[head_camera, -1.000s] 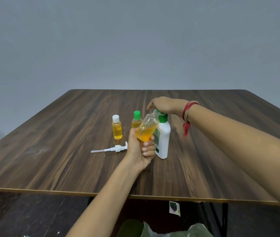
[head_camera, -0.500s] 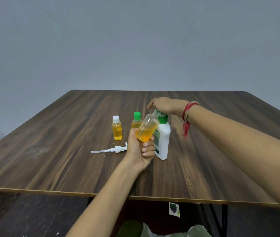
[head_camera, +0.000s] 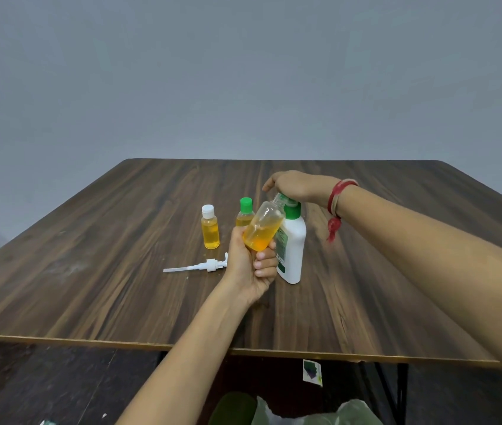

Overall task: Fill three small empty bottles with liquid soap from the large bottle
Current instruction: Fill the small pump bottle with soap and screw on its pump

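My left hand grips a small clear bottle partly filled with orange-yellow soap and tilts it to the right above the table. My right hand curls over that bottle's neck, where a bit of green cap shows under the fingers. Right behind it stands the large white soap bottle with a green collar and no pump. Two more small bottles holding yellow soap stand to the left, one white-capped, one green-capped and partly hidden by the held bottle.
The white pump head lies on its side on the dark wooden table, left of my left hand. A grey wall rises behind the table. Below the near edge are a dark floor and some plastic bags.
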Tool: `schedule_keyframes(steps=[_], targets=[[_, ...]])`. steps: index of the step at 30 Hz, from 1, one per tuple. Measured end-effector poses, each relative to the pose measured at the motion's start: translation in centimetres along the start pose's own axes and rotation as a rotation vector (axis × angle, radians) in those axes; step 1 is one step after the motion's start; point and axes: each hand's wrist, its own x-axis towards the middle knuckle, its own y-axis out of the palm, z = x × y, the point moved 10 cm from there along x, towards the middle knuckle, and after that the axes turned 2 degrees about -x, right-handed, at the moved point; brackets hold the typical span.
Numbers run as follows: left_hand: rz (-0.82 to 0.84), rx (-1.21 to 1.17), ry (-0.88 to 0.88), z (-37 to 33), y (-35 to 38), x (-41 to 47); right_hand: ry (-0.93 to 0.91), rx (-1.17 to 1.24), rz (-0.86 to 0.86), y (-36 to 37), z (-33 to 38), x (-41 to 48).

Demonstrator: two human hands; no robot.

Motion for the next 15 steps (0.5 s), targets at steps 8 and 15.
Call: schedule_keyframes(steps=[8, 15], targets=[[0.003, -0.013, -0.011, 0.46, 0.24, 0.04, 0.004, 0.025, -0.016, -0.14, 0.06, -0.2], [0.007, -0.02, -0.015, 0.45, 0.15, 0.07, 0.022, 0.062, 0.002, -0.03, 0.1, -0.31]])
